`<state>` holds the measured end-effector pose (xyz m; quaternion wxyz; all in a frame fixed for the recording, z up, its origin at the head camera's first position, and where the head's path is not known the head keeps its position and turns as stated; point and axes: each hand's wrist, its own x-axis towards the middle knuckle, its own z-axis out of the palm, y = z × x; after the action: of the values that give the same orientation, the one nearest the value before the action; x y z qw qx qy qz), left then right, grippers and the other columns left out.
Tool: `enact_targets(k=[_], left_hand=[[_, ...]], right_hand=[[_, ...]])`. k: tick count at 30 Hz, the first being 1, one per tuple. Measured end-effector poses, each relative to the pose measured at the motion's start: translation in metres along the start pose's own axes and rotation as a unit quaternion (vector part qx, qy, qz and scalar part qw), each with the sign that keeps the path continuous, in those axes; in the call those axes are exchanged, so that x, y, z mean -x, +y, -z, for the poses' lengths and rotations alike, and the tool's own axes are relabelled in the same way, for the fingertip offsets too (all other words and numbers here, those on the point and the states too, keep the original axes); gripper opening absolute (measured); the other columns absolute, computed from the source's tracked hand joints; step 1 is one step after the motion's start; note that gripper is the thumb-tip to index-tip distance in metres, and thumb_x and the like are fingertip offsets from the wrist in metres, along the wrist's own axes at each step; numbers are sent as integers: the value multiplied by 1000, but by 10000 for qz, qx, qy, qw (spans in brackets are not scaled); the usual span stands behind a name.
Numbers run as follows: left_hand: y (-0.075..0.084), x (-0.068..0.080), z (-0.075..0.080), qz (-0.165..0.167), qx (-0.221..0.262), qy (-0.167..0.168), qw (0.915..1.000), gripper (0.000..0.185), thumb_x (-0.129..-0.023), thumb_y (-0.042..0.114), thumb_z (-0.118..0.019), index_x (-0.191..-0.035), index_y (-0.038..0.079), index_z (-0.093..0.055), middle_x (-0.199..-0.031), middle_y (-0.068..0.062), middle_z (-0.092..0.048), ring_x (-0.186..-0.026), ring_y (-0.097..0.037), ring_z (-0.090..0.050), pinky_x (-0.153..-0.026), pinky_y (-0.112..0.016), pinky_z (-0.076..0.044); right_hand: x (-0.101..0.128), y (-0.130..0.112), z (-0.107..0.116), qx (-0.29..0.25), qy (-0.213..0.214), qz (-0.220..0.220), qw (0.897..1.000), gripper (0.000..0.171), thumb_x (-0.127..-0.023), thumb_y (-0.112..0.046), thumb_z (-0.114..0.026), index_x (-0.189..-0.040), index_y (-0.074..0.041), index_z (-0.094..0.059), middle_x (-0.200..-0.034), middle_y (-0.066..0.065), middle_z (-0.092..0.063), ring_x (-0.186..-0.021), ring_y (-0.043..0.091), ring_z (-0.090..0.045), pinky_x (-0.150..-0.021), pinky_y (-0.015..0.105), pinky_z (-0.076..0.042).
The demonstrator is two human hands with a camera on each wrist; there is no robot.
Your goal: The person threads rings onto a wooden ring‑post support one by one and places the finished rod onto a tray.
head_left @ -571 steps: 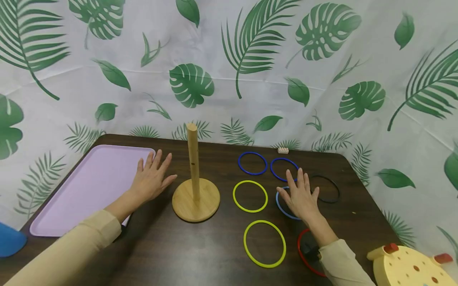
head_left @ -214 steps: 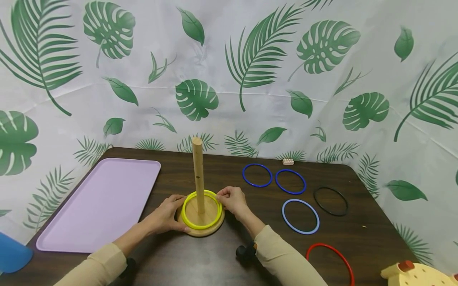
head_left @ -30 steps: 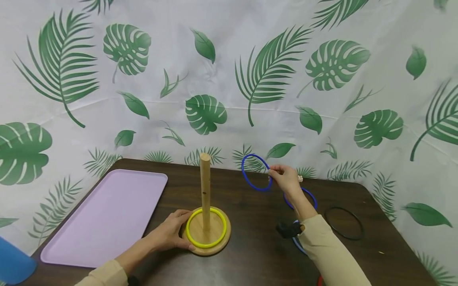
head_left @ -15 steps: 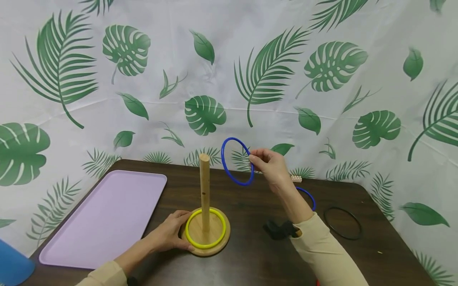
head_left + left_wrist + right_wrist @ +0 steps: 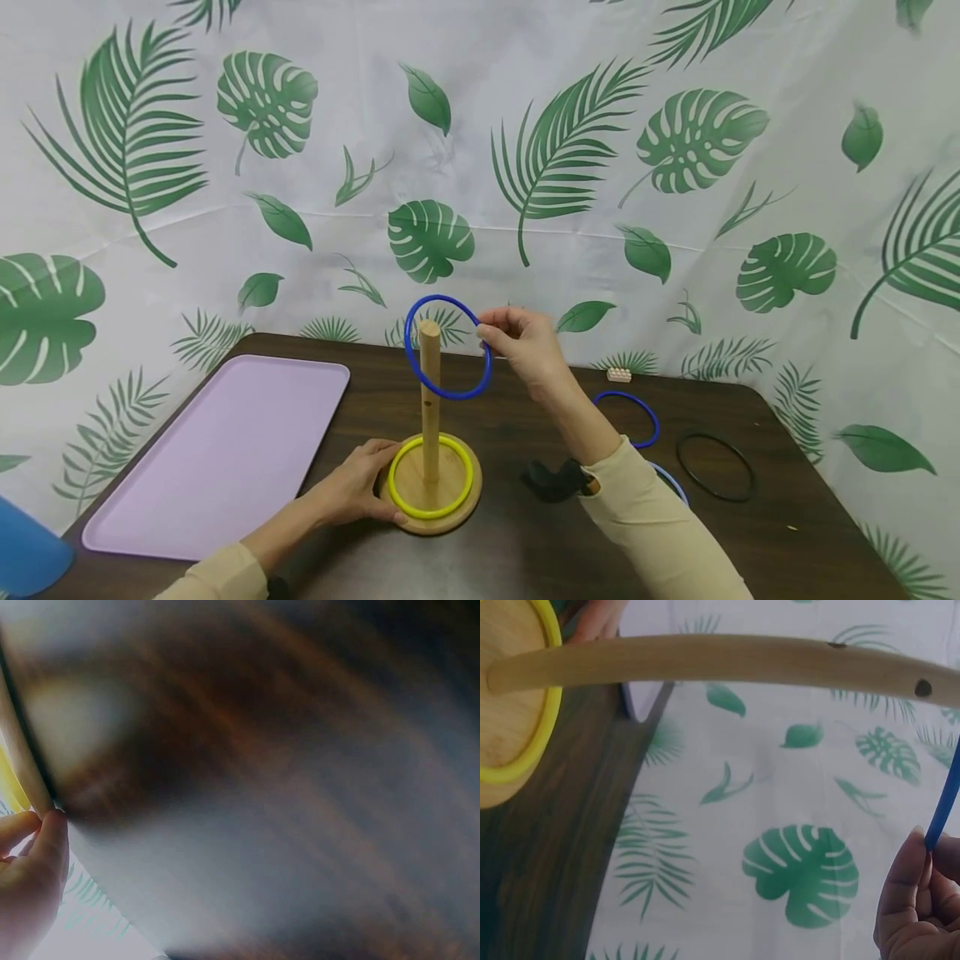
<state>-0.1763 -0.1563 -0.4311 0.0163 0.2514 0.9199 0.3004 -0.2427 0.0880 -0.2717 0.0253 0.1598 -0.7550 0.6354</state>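
A wooden stand (image 5: 431, 425) with an upright post and round base is on the dark table. Yellow rings (image 5: 431, 515) lie around the post on its base. My left hand (image 5: 356, 487) grips the base's left edge; the left wrist view shows fingertips (image 5: 51, 821) pinching that rim. With thumb and fingertips, my right hand (image 5: 528, 350) pinches the right side of a blue ring (image 5: 457, 397), held tilted at the post's top. The post's tip shows inside the ring's outline; I cannot tell whether it passes through. Part of that ring (image 5: 945, 795) appears in the right wrist view.
Another blue ring (image 5: 657, 425), a partly hidden light blue ring (image 5: 671, 479) and a black ring (image 5: 752, 479) lie to the right. A lilac tray (image 5: 225, 450) is at left, near a blue object (image 5: 30, 546). A small pale block (image 5: 618, 375) sits at the back edge.
The yellow rings went from the table onto the stand. Over the last second my right hand has carried the blue ring left to the post's top; my left hand has stayed on the base.
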Motion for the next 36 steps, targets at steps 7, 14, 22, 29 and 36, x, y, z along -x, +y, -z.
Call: enact_targets(k=[7,14,22,29,36], left_hand=[[-1,-1,0,-2,49,-10,10000,96,-61,44,-85,-132,-8,-47,-125,-24,-49,-114,-41,-47,-92,-55,-43],[-1,-3,2,-67,27,55,10000,95,-61,45,-85,-132,-6,-48,-125,-24,-49,-114,-41,-48,-92,-55,-43],[-3,-3,1,-154,-17,101,9998,92,-61,43,-85,-128,-10,-50,-124,-25,-50,-114,-42,-48,-94,-54,-42],[-2,-1,0,-121,10,123,9998,89,-61,40,-86,-126,-10,-51,-123,-24,-50,-114,-41,-48,-94,-55,-41],[-2,0,-2,-108,1,134,9999,88,-60,42,-86,-125,-8,-53,-123,-22,-51,-114,-39,-48,-94,-54,-42]], right_hand=[[1,7,-11,278,-114,123,9995,18,-88,-5,-64,-100,8,-64,-79,3,-61,-69,9,-55,-63,18,-48],[10,46,-20,660,-189,-4,9976,11,-86,0,-64,-94,7,-66,-77,12,-64,-64,7,-56,-60,19,-48],[29,117,-25,1182,-313,-736,9898,9,-84,0,-66,-89,7,-68,-76,20,-67,-57,7,-57,-55,24,-51],[38,133,-31,1395,-519,-856,9851,8,-83,-1,-65,-88,4,-69,-70,10,-65,-56,9,-55,-56,30,-53],[41,137,-37,1485,-637,-1093,9808,5,-83,-1,-66,-86,2,-69,-65,0,-60,-51,7,-48,-51,25,-49]])
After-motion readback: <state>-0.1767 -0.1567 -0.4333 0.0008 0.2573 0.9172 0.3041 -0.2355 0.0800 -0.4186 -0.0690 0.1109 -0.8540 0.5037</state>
